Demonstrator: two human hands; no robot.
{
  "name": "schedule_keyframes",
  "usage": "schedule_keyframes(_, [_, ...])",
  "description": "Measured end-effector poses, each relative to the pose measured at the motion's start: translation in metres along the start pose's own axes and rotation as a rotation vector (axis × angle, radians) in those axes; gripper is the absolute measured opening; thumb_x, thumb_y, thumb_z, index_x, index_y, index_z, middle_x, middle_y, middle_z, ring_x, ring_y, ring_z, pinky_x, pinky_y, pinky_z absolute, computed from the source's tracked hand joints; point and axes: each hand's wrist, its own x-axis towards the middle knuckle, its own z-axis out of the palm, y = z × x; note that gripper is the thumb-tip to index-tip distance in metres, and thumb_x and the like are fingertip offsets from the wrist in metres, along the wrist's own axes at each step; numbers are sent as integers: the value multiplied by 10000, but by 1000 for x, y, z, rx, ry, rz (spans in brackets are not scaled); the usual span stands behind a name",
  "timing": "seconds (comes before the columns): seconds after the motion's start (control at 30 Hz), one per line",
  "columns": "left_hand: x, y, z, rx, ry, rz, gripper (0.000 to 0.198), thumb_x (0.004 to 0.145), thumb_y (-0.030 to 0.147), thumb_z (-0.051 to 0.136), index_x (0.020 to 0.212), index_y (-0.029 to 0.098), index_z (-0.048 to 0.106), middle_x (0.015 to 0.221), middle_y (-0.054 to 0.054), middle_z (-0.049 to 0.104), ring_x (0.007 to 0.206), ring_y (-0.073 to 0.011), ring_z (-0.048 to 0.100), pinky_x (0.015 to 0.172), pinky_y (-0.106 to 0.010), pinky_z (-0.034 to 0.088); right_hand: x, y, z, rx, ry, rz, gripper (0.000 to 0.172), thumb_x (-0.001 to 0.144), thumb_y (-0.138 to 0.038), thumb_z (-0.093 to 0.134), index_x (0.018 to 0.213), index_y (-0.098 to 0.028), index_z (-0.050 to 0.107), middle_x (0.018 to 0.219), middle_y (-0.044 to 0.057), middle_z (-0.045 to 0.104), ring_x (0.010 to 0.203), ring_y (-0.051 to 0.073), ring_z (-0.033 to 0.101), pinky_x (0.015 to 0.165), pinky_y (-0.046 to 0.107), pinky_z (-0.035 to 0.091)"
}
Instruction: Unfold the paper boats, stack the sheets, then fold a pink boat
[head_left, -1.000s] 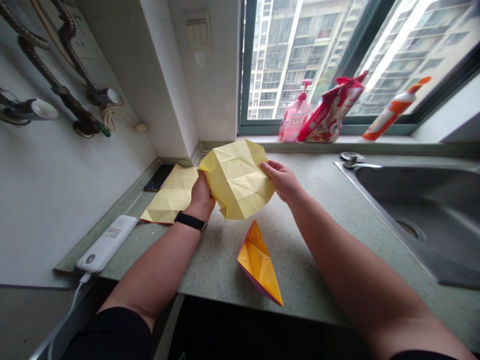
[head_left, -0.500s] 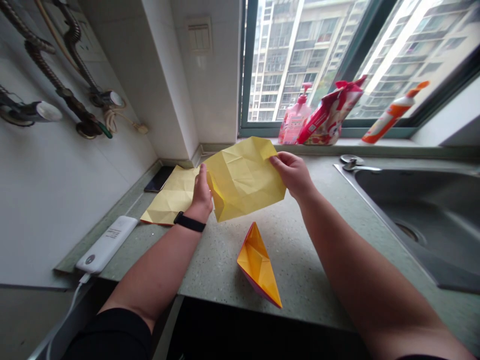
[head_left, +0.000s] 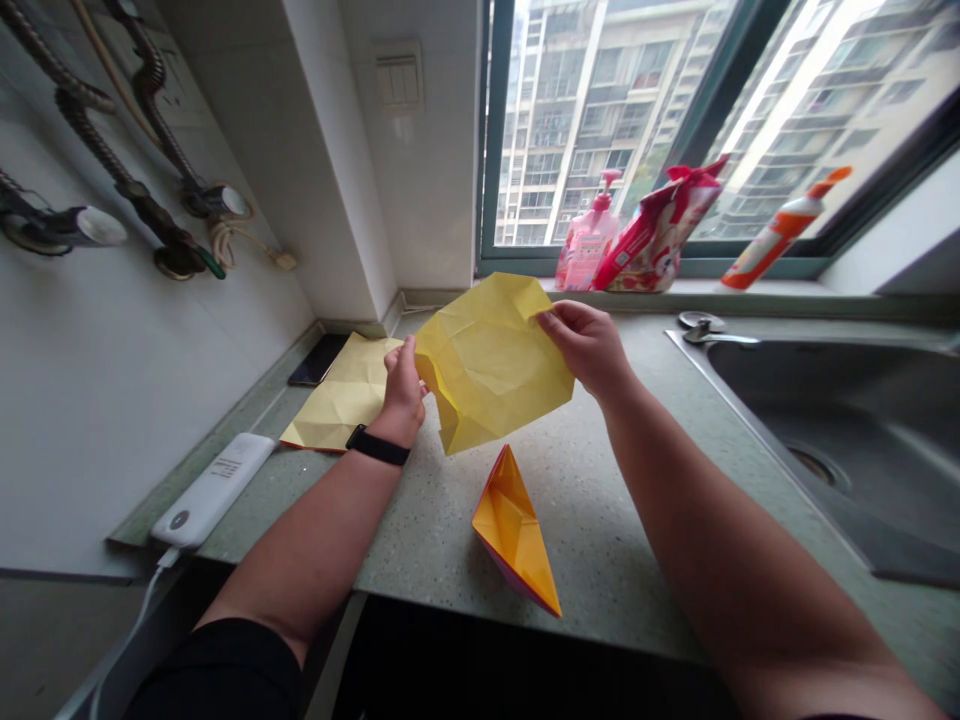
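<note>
A creased sheet of yellow paper [head_left: 499, 360] is held up above the counter, tilted, with its corners bent in. My left hand [head_left: 405, 382] grips its left edge, thumb pointing up, a dark band round the wrist. At the upper right edge, my right hand [head_left: 585, 342] pinches the paper between thumb and fingers. Below the sheet, a folded orange paper boat [head_left: 517, 530] rests near the counter's front edge, touched by neither hand. More creased yellow paper [head_left: 341, 395], with a reddish edge, lies on the counter behind my left hand, which partly covers it.
A dark phone [head_left: 318, 360] lies by the left wall, and a white power bank [head_left: 214, 490] with a cable sits at the counter's left. The metal sink [head_left: 840, 400] is on the right. A pink pump bottle [head_left: 589, 245], red bag [head_left: 660, 235] and orange-white bottle [head_left: 780, 235] line the windowsill.
The yellow sheet's lower left corner has shifted slightly right and down, and its left side bends more. My left fingers have curled in more; my right hand keeps its pinch.
</note>
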Motion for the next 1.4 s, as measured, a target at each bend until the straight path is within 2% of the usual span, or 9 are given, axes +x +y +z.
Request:
schedule_keyframes(0.1, [-4,2,0,43,75,24,344,978,509,759,1093,282,526,948,24,679,717,-137,677,635,-230,525,0,-1,-2,-1,6,-12,331,812,-555,856,806,-237,767,744,9,698,649,162,555,579,299,397])
schedule_keyframes(0.27, [-3,3,0,-13,66,-9,300,983,466,724,1051,257,522,890,34,623,665,-130,657,636,-247,538,-1,-3,-1,-16,29,-24,341,802,-571,853,794,-245,753,725,4,665,644,166,530,591,312,380])
schedule_keyframes(0.53, [-2,-1,0,-70,-36,-159,447,929,542,837,945,234,513,870,17,634,651,-124,674,685,-274,599,0,-6,-4,-33,50,-50,370,795,-605,839,769,-249,739,712,2,647,637,164,510,597,315,366])
schedule_keyframes(0.67, [-4,-2,1,-77,-47,-181,427,944,543,835,933,218,560,824,24,604,623,-116,646,683,-283,614,0,-7,-5,-45,55,-58,390,791,-625,840,777,-249,737,706,1,641,640,165,507,594,312,360])
schedule_keyframes(0.9, [-4,-6,-2,-10,-87,-115,249,937,336,826,900,198,623,879,6,640,695,-112,645,706,-270,591,-1,-10,-4,-42,50,-63,377,800,-611,824,777,-244,743,741,14,672,654,165,522,606,320,378])
schedule_keyframes(1.1, [-1,-1,-4,-27,-45,-10,254,858,310,823,845,216,588,921,5,657,786,-138,677,742,-281,574,11,2,-29,-74,118,-74,360,785,-581,857,769,-244,732,720,1,655,644,156,522,598,313,391])
schedule_keyframes(1.27, [3,4,-5,-21,-8,55,186,890,300,767,879,238,593,864,25,655,729,-140,676,699,-258,551,19,12,-53,17,143,30,405,722,-609,917,801,-251,745,773,32,725,651,190,607,570,327,480])
schedule_keyframes(1.4, [7,3,-3,-15,48,105,121,980,233,692,909,247,595,752,50,635,669,-116,651,691,-211,532,20,12,-57,127,129,133,454,641,-604,977,818,-251,753,801,53,764,666,214,672,579,347,553])
